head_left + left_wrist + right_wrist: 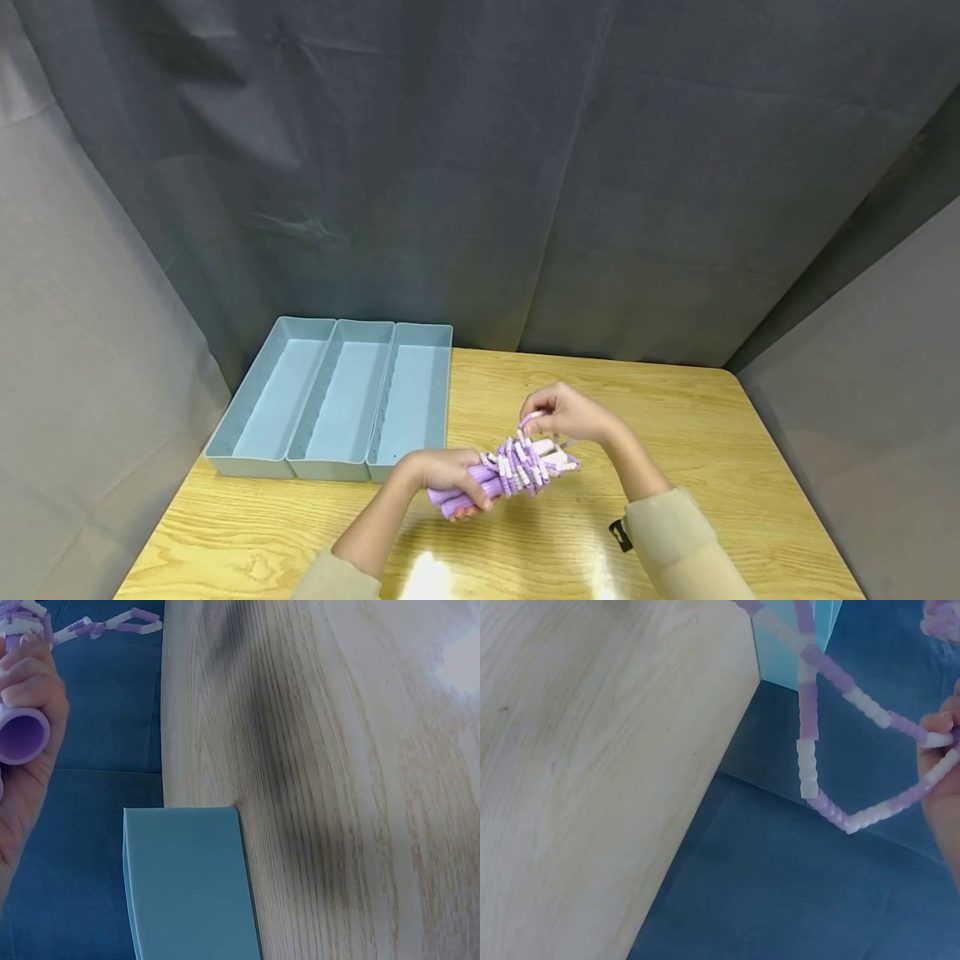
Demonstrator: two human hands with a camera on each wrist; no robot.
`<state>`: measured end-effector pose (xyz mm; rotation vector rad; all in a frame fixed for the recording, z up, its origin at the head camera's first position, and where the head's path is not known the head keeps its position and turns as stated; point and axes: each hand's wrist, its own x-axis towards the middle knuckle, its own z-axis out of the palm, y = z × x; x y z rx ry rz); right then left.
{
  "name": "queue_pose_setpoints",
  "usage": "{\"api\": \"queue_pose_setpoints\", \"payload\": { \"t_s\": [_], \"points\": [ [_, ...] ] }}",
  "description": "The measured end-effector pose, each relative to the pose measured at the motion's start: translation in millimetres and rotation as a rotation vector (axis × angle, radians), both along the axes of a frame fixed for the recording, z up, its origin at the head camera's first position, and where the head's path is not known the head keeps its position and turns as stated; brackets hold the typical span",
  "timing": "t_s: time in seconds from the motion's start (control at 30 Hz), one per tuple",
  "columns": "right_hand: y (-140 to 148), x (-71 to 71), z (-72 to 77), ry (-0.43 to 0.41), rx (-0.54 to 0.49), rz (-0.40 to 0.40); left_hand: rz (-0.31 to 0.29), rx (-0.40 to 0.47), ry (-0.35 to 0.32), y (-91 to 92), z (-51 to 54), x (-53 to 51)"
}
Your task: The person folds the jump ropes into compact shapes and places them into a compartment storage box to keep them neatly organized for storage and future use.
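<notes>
A beaded jump rope (521, 467) in purple and white is bundled above the table, with its beaded cord wound round the purple handles (491, 486). My left hand (448, 472) grips the handles near their ends. In the left wrist view, a hollow handle end (22, 736) sticks out below the curled fingers. Above and to the right of the bundle, my right hand (567, 414) pinches a piece of the beaded cord. The right wrist view shows that cord (808, 769) hanging in a loop from the fingertips. Part of the bundle is hidden behind the left fingers.
Three long blue-grey bins (408, 392) stand side by side at the table's back left. The wooden table (645, 400) ends at a dark curtain (480, 167) behind, with pale cloth walls on both sides. A black tag (620, 536) hangs by the right sleeve.
</notes>
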<state>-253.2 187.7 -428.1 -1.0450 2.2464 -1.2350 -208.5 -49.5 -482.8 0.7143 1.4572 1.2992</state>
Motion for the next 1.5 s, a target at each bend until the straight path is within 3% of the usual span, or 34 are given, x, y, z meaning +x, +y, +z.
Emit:
{"api": "queue_pose_setpoints", "payload": {
  "t_s": [0.2,0.53,0.67,0.93,1.27,1.5],
  "points": [
    [2,-5.4,-8.3,-0.08,-0.063,0.043,-0.04,0.038,-0.002,-0.3,-0.1,0.0],
    [4,-11.3,-16.5,-0.274,-0.173,0.17,-0.044,0.075,0.014,-1.0,-2.3,0.8],
    [6,-12.8,-20.5,-0.314,-0.217,0.211,-0.043,0.08,0.026,-0.5,-2.5,0.7],
    [8,-13.2,-32.0,-0.341,-0.26,0.207,-0.022,0.104,-0.003,-4.8,-2.8,-0.1],
    [6,-11.6,-41.4,-0.472,-0.323,0.235,0.008,0.118,0.019,-10.4,-5.2,-0.8],
    [6,-7.4,-46.9,-0.466,-0.322,0.188,0.038,0.15,0.023,-11.2,-5.4,-1.2]
  ]
}}
